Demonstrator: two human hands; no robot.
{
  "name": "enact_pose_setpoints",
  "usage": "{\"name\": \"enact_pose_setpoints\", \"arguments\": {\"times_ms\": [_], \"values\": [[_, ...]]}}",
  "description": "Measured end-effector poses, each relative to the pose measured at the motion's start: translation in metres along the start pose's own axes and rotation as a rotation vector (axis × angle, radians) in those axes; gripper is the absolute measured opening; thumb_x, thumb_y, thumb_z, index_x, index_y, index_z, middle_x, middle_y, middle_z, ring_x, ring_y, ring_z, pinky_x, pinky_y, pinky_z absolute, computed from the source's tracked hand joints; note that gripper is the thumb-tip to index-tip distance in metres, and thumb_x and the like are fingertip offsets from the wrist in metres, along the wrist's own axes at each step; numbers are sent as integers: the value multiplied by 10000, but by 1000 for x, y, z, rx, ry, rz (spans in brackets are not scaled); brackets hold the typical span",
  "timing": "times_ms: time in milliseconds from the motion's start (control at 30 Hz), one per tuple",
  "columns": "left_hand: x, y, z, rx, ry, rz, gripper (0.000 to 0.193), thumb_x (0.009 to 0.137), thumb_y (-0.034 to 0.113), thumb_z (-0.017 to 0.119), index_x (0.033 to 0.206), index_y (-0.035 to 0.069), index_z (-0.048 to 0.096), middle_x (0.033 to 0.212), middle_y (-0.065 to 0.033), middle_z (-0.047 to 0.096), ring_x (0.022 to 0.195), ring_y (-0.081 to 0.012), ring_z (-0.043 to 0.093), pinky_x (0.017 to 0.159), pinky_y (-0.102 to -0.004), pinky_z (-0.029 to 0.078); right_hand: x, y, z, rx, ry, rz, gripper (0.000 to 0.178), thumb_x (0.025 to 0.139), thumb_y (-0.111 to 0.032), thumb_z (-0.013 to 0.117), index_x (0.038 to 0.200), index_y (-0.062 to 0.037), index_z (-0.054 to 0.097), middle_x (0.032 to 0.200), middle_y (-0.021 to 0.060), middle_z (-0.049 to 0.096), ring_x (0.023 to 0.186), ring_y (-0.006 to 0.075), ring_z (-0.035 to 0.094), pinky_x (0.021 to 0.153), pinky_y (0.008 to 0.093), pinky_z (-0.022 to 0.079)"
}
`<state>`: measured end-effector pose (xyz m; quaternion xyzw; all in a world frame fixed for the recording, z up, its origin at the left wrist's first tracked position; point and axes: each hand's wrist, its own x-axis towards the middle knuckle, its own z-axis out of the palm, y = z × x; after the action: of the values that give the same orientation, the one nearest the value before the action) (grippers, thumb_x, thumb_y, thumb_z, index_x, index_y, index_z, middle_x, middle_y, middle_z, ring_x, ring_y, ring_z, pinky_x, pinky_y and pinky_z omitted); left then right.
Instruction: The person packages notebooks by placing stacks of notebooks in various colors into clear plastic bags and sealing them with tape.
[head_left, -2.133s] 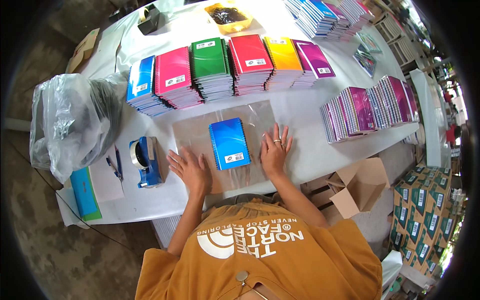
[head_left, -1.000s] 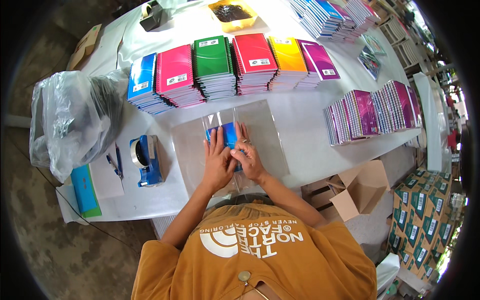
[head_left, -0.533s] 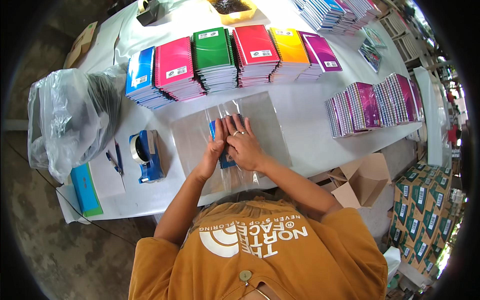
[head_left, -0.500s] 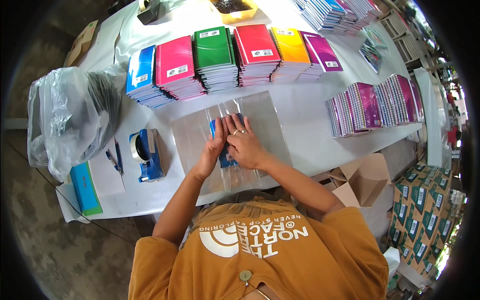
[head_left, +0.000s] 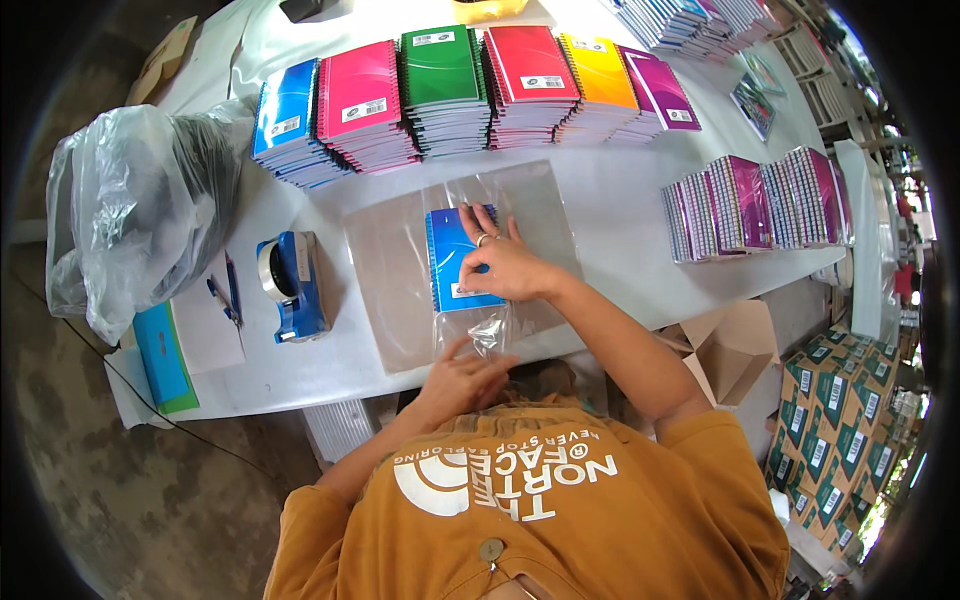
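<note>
"Where are we looking from?"
"From the head, steeply down: our mustard shirt (head_left: 560, 530) fills the near side, the white surface (head_left: 620, 200) lies beyond."
"How wide do we see?"
"Fisheye-wide, floor (head_left: 180, 490) at left, cartons (head_left: 835, 430) at right."

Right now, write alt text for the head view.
A person's right hand rests on a blue spiral notebook amid clear plastic film, the left hand by the film's near edge. Beyond, colourful notebook stacks line the table; a blue tape dispenser stands left.
</note>
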<state>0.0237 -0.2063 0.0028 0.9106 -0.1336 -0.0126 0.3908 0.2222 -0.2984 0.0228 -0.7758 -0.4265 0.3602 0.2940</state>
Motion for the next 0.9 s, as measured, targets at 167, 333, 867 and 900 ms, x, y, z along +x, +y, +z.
{"name": "enact_pose_setpoints", "arguments": {"times_ms": [167, 333, 867, 900], "values": [[-19, -30, -62, 319, 798, -258, 358, 743, -19, 619, 1093, 41, 586, 979, -136, 607, 910, -291, 565, 812, -364, 418, 1, -6, -6, -34, -37, 49, 49, 771, -205, 674, 771, -186, 719, 1534, 172, 60, 1422, 338, -37, 1081, 603, -2], [-71, -73, -136, -365, 912, -1093, 382, 916, 310, 482, 1221, 91, 552, 1093, -65, 530, 717, -150, 466, 642, -272, 379, 5, -9, 0, -53, 19, 14, 70, 702, -124, 715, 757, -168, 710, 1529, 184, 73, 1422, 343, -6, 1084, 606, 12], [-182, -120, -130, -757, 611, -892, 86, 828, 144, 654, 843, 66, 687, 1149, -92, 563, 958, -196, 573, 838, -323, 453, 8, -14, 0, -56, 100, 68, 791, 625, -93, 752, 1309, -138, 357, 1514, 153, 186, 1417, 325, 101, 1104, 568, 93], [-182, -129, -133, -499, 728, -962, 89, 836, 119, 636, 854, 47, 684, 984, -72, 605, 823, -164, 576, 731, -293, 460, 8, -12, -2, -62, 102, 55, 807, 623, -98, 759, 1320, -137, 354, 1513, 149, 189, 1415, 327, 109, 1101, 572, 110]]}}
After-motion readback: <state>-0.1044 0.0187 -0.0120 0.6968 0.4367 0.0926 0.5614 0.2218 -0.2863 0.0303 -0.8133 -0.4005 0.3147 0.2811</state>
